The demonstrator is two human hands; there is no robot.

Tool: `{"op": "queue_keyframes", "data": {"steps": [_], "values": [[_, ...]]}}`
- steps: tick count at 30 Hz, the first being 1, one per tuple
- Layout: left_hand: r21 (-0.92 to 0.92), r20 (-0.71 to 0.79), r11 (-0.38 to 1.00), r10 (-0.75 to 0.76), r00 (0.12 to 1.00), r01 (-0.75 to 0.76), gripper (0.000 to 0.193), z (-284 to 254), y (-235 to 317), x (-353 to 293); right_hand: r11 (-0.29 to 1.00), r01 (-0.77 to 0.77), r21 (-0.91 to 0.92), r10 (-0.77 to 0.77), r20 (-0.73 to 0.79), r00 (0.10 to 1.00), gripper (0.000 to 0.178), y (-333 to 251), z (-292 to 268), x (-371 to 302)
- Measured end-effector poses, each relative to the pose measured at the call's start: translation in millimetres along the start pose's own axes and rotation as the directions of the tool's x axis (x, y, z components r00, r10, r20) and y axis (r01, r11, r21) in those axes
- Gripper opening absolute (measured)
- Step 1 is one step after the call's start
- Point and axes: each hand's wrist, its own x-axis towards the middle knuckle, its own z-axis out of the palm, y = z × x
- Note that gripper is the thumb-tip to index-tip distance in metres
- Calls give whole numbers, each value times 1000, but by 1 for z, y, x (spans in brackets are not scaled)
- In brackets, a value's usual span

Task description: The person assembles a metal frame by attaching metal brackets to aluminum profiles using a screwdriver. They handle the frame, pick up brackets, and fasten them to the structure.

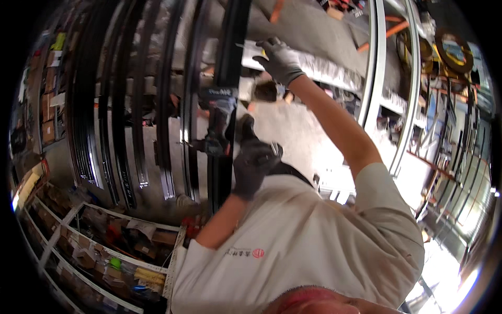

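My left hand (256, 165), in a dark grey glove, is closed in front of my waist. A small silver metal piece (275, 149) pokes out between its fingers; its exact kind is too small to make out. My right hand (281, 60), in a lighter grey glove, reaches forward with thumb and fingers apart, beside a black metal bar (233, 47). Just left of my left hand, a dark cordless drill (215, 128) rests against the same line of black bar, its thin bit pointing left.
Several long dark metal bars (138, 104) lie side by side on the left. Pale metal rails (374, 68) run along the right. A shelf rack (68, 217) with boxes and small parts stands at lower left. Coiled rings (454, 52) sit at far right.
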Motion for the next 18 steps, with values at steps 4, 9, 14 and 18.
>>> {"op": "queue_keyframes", "data": {"steps": [4, 9, 14, 18], "values": [[330, 136, 892, 279, 951, -309, 29, 4, 12, 27, 857, -231, 461, 190, 135, 972, 36, 1, -61, -122], [213, 363, 712, 578, 731, -669, 31, 60, 8, 11, -33, -627, 778, 205, 619, 758, 57, -32, -138, -281], [-24, 778, 474, 562, 281, -880, 29, 128, -19, -54, -676, -50, 736, 387, 411, 825, 58, -76, -172, -398], [-200, 839, 333, 544, 14, -921, 26, 182, -47, -136, -614, 136, 777, 548, 296, 782, 47, -57, -187, -519]]}}
